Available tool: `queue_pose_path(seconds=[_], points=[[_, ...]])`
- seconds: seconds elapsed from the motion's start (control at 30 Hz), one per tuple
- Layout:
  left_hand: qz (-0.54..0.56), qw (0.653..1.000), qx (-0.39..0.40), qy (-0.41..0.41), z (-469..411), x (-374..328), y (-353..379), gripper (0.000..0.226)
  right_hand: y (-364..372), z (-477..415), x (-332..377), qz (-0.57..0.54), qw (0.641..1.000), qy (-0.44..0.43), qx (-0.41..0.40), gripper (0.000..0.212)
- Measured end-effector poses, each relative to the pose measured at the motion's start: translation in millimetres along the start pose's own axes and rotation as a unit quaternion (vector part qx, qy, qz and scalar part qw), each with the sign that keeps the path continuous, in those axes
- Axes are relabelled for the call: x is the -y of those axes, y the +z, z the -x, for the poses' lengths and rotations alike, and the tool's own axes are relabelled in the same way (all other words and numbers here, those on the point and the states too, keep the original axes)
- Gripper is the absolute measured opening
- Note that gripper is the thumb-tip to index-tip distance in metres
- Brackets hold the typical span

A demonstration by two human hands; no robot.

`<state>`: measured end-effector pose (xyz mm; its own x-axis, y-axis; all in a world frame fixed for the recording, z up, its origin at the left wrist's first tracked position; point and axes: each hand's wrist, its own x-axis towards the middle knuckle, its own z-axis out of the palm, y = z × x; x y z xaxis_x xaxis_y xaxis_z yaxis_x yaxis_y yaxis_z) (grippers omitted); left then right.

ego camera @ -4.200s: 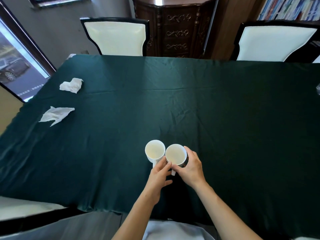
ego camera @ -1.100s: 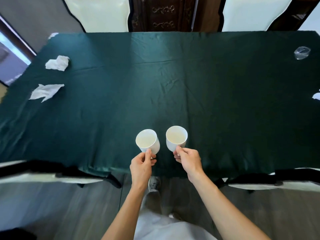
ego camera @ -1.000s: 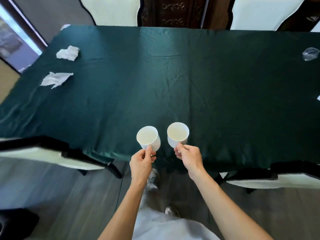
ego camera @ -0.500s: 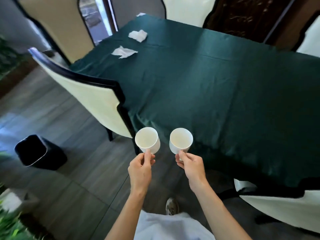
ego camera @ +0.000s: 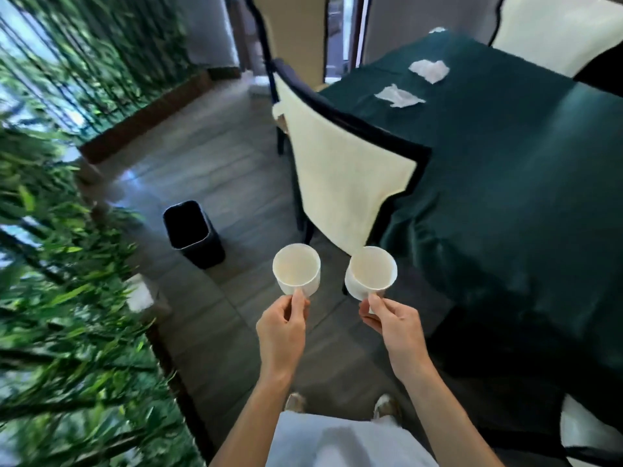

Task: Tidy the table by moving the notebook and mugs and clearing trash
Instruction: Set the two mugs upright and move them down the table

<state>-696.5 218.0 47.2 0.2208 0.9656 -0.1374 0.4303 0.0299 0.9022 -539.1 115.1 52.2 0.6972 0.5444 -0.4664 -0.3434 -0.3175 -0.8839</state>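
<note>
Fingers [ego camera: 298,299] of the left hand [ego camera: 281,335] are pinched on the handle of the left mug [ego camera: 296,269], and the right hand [ego camera: 394,326] has the same kind of pinch on the right mug [ego camera: 371,273], so both are carried upright with the mouths up, probably so any dregs don't slosh out. Going left to right: a wall of green bamboo-ish plants [ego camera: 60,298], then a black bin [ego camera: 193,233] open on the floor, well apart from the table, which I'd guess is where the trash is meant to end up. Both mugs hang out in front of the body over bare floor, side by side but not touching. Behind them is a cream chair [ego camera: 344,183] pushed up against the green-clothed table [ego camera: 522,183]. Two crumpled tissues [ego camera: 399,96] sit on the far part of the cloth, not yet cleared. Can't see any notebook from here
</note>
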Motion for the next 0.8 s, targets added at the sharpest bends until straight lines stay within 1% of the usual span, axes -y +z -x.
queue_pose_path(seconds=[0.17, 0.3, 0.53, 0.67, 0.8], points=[[-0.024, 0.998, -0.051, 0.002, -31, 12, -68, 0.035, 77, 5, 9, 0.011, 0.999, -0.014, 0.047, 0.032], [-0.016, 0.996, -0.088, 0.004, -59, 10, -93, 0.038, 122, 1, 29, 0.01, 0.996, -0.027, 0.08, 0.03], [0.052, 0.992, -0.114, 0.008, -118, -6, -108, 0.035, 172, -34, 83, 0.002, 0.99, -0.083, 0.117, 0.03], [0.075, 0.989, -0.123, 0.028, -168, -34, -107, 0.038, 192, -73, 124, 0.006, 0.986, -0.11, 0.127, 0.028], [0.093, 0.987, -0.126, 0.042, -227, -66, -103, 0.034, 211, -113, 170, 0.015, 0.982, -0.148, 0.117, 0.024]])
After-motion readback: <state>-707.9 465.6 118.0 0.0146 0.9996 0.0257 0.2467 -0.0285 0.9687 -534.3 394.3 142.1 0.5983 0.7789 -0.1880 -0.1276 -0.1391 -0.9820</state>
